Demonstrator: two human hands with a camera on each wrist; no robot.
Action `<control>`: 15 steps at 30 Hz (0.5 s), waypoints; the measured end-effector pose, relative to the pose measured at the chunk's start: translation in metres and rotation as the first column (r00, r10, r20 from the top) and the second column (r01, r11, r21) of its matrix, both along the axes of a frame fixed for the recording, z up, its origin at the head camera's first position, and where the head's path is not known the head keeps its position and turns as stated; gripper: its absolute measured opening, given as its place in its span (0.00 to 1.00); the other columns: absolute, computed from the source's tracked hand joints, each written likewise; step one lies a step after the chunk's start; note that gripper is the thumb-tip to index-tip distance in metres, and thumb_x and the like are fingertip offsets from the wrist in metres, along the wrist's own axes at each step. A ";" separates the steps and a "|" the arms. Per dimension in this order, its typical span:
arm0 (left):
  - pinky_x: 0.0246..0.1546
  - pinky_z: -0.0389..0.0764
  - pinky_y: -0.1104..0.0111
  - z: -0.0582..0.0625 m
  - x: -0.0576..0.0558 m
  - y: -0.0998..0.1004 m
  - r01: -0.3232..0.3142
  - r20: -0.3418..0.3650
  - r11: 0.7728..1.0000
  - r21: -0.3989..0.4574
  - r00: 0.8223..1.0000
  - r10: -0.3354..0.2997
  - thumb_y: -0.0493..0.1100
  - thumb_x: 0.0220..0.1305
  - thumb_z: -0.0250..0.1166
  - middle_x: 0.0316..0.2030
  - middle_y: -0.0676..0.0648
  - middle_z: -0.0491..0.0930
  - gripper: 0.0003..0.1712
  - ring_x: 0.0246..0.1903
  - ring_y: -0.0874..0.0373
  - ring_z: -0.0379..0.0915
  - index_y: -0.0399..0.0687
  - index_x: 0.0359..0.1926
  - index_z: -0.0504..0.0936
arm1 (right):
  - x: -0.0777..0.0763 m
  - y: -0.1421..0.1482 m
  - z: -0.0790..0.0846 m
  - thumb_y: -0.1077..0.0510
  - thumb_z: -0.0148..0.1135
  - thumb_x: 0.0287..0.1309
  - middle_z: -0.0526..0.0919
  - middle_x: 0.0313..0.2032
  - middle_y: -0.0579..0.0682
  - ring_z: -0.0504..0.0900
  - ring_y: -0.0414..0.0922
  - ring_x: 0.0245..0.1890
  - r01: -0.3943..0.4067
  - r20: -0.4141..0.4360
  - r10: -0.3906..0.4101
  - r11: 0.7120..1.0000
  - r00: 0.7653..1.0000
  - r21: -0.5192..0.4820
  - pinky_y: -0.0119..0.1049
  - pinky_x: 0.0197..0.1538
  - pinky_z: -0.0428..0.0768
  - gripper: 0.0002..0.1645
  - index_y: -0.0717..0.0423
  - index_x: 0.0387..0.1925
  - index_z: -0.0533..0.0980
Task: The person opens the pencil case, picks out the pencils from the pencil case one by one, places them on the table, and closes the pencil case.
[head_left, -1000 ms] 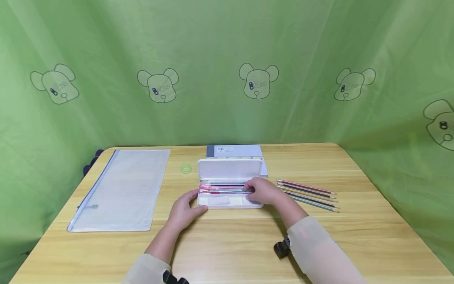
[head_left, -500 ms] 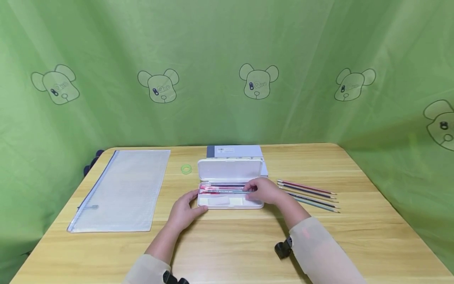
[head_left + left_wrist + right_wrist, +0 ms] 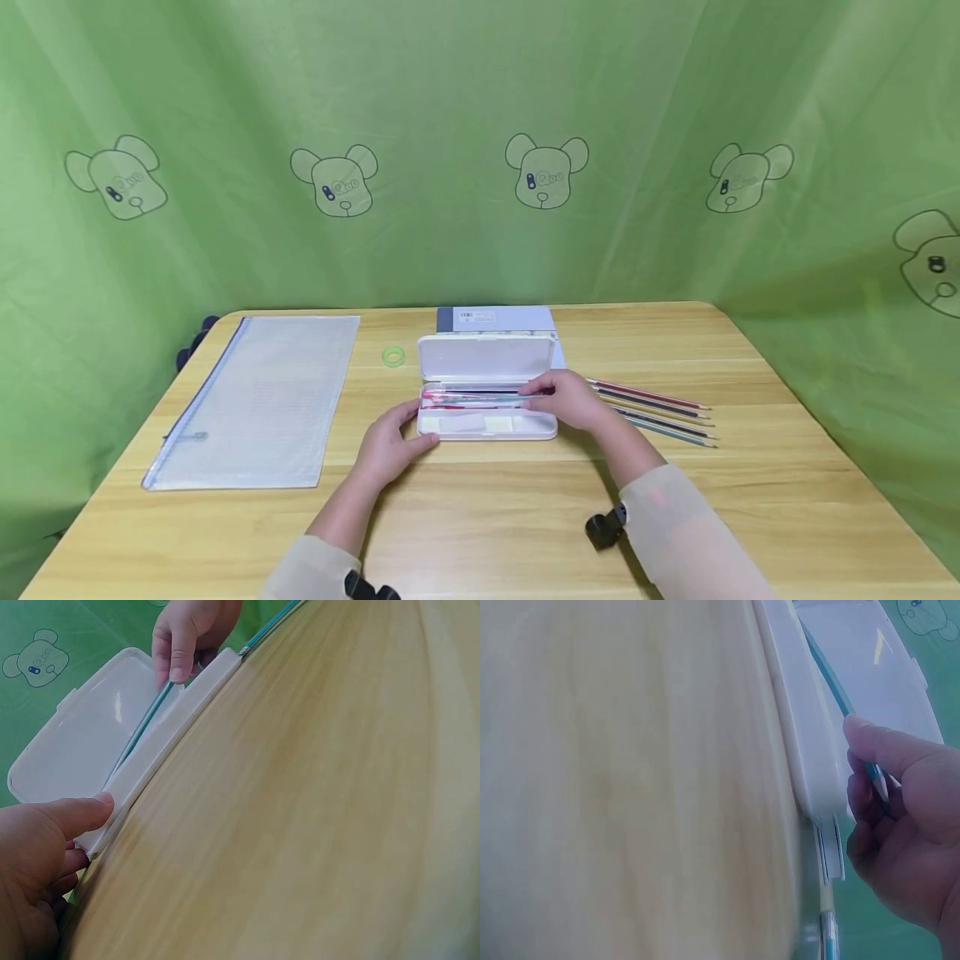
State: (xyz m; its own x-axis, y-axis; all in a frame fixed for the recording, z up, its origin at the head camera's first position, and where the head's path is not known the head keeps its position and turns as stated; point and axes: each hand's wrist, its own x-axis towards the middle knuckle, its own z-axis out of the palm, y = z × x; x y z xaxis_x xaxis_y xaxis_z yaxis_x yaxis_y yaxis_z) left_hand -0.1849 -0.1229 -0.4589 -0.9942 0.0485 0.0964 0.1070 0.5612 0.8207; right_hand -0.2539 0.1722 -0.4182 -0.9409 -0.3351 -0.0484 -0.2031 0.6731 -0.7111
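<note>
A white pencil case stands with its lid raised, several red, dark and teal pencils or pens lying inside. My left hand grips the case's left end, thumb on the front wall and fingers around the side. In the right wrist view, my right hand pinches a teal pencil between thumb and fingers near its silver end. That pencil slants down, its far end inside the case, as the left wrist view also shows. A white block lies in the front compartment.
Several pencils lie in a fan right of the case, partly behind the right forearm. A lavender notebook lies behind the lid. Left of it are green rings and a translucent zip pouch. A green curtain hangs behind the table.
My right hand has shifted slightly right and away from me, drawing the teal pencil along the case. The left hand stays in place.
</note>
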 end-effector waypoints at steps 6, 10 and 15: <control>0.71 0.64 0.49 0.000 0.000 0.000 -0.001 0.007 1.000 0.002 1.000 0.001 0.45 0.55 0.72 0.62 0.37 0.76 0.37 0.67 0.40 0.66 0.36 0.64 0.73 | 0.001 0.013 0.000 0.55 0.69 0.58 0.86 0.44 0.54 0.78 0.45 0.43 0.038 -0.009 -0.038 0.999 0.999 -0.022 0.33 0.45 0.78 0.14 0.56 0.44 0.85; 0.71 0.64 0.49 -0.001 -0.001 0.000 -0.003 0.015 1.000 0.004 1.000 0.003 0.46 0.56 0.72 0.63 0.38 0.75 0.37 0.67 0.41 0.66 0.36 0.64 0.72 | 0.005 0.023 0.003 0.56 0.68 0.57 0.86 0.49 0.55 0.79 0.45 0.46 0.063 -0.011 -0.063 0.997 0.998 -0.043 0.34 0.49 0.78 0.14 0.56 0.45 0.85; 0.71 0.65 0.49 -0.001 -0.002 -0.001 -0.001 0.009 1.000 0.001 1.000 0.001 0.46 0.55 0.73 0.62 0.38 0.75 0.37 0.67 0.41 0.66 0.36 0.64 0.73 | 0.012 0.042 0.010 0.54 0.68 0.58 0.86 0.46 0.55 0.79 0.45 0.43 0.081 -0.018 -0.082 0.995 0.996 -0.052 0.35 0.47 0.78 0.17 0.57 0.47 0.83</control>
